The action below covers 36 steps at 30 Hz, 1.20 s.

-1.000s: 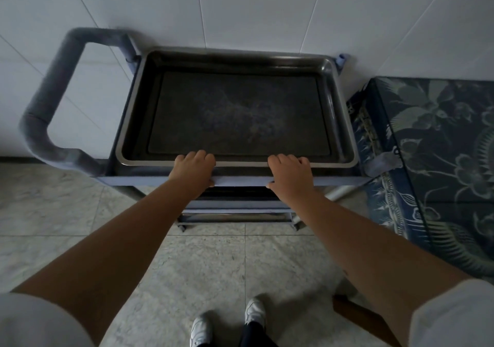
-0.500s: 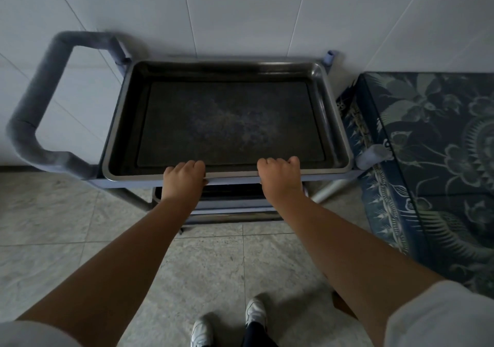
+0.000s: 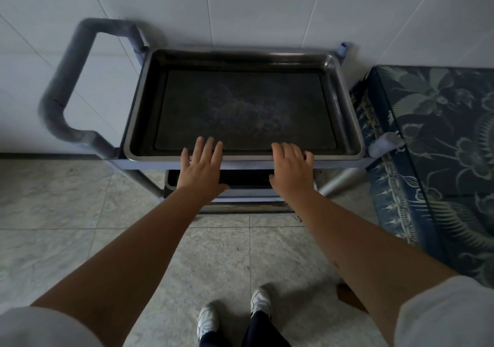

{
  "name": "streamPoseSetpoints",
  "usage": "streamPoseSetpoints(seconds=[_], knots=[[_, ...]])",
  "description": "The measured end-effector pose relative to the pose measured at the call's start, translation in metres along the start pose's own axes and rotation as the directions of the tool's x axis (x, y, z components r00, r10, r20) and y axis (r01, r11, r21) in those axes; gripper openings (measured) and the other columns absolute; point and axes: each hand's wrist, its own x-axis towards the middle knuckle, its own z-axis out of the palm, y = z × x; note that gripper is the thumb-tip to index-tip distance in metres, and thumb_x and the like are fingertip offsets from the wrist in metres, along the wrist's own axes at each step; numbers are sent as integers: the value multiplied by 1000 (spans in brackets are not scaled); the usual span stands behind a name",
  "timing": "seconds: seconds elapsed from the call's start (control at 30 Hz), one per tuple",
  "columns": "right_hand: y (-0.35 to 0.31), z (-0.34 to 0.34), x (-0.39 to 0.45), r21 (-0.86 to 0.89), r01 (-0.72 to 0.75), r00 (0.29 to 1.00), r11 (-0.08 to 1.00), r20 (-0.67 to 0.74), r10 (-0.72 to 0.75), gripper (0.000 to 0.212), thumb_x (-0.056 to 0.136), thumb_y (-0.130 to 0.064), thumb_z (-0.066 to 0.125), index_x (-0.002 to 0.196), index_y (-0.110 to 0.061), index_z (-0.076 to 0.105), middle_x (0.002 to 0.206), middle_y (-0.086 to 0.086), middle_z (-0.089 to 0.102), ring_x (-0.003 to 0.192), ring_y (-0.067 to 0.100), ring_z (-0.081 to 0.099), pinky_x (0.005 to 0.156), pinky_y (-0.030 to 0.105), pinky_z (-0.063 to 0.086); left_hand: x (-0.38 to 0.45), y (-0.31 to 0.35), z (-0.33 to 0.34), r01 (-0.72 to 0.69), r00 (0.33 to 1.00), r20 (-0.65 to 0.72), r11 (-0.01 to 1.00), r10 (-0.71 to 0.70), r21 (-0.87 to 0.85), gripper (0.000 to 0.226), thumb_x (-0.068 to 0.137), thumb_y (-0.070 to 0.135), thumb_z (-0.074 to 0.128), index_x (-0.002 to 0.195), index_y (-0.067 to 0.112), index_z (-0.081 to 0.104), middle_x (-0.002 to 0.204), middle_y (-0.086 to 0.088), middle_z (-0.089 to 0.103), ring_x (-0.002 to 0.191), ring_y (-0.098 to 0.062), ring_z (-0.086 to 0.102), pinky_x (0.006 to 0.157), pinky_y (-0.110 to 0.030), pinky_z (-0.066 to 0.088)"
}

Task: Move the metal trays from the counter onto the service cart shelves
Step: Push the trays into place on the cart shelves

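The tray is a deep rectangular metal pan with rounded corners and a rolled rim that catches a pale shine along its near and right edges. Its sloped walls are dark, and its flat floor is dull and charcoal-coloured, marked with faint whitish scuffs near the middle. It sits on the top shelf of the cart, filling nearly the whole shelf, its long side toward the person.

The left hand is spread flat, palm down, fingers straight and slightly apart, their tips over the tray's near rim; it holds nothing. The right hand is also palm down with fingers loosely bent over the same rim, holding nothing. Whether either hand actually touches the rim cannot be told.

Below the top shelf a lower shelf shows, dark, between the two wrists; what lies on it cannot be made out. The cart has a grey tubular handle on its left end and stands against a white tiled wall. To the right is a surface covered in a blue floral cloth. The floor is pale marbled tile, and white shoes show at the bottom. No writing or labels can be read.
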Motion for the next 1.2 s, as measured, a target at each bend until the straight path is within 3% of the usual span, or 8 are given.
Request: streamPoseSetpoints(seconds=[0.03,0.1,0.2,0.33,0.57,0.73,1.07,1.2], knots=[[-1,3,-8,13,12,999,1000,33,-12,81,73,-25,76,144,-18,35,147,10,43,137,29,35,105,51,29,-8,-1,5,-5,1000,-2,1000,5,-7,120,82,67,63,155,16,-17,167,-11,-15,150,-30,-21,118,-54,-6],[-4,13,-33,33,68,997,997,36,-69,106,72,-32,77,155,-18,14,164,10,10,150,30,6,113,55,18,-30,0,17,-25,1000,-11,997,25,-71,126,82,70,59,147,19,-35,159,-11,-35,143,-28,-36,115,-50,-14],[-11,35,-77,33,155,980,987,118,-158,120,67,-50,79,156,-23,3,165,4,-9,150,26,-12,115,51,7,-69,2,45,-85,995,42,984,92,-158,129,80,72,58,142,25,-45,151,-6,-50,137,-22,-47,114,-47,-17],[-17,66,-114,31,63,933,998,352,-70,113,73,-69,63,155,-29,-2,158,-3,-29,142,20,-34,114,52,-6,-108,-4,85,-100,973,192,984,128,-149,126,78,80,54,146,23,-36,156,-9,-40,138,-26,-44,115,-46,-16],[-30,88,-127,30,-50,890,998,455,31,113,75,-72,60,155,-25,-5,162,1,-20,146,22,-23,118,53,0,-114,-33,109,-70,960,258,988,104,-138,118,81,78,51,157,17,-16,159,-7,-30,146,-24,-27,120,-47,-8],[-43,107,-120,28,-68,903,997,426,50,106,77,-73,57,155,-25,3,164,1,-13,147,22,-21,118,53,0,-88,-48,126,-90,960,252,986,124,-143,115,82,79,48,158,17,-10,168,-10,-6,154,-25,-8,122,-48,0],[-39,188,-78,-3,-47,901,999,431,44,107,76,-70,62,155,-29,2,165,0,-10,150,24,-12,117,54,4,-53,-57,212,-174,961,192,976,197,-133,111,83,78,46,158,17,-8,168,-10,-5,153,-27,-8,121,-47,0],[-28,230,-53,-23,-28,896,999,444,36,103,76,-68,63,155,-30,9,165,0,-7,150,24,-8,116,56,8,-31,-59,247,-162,962,202,978,187,-132,115,83,79,46,156,17,-16,167,-11,-10,153,-27,-12,122,-46,0]])
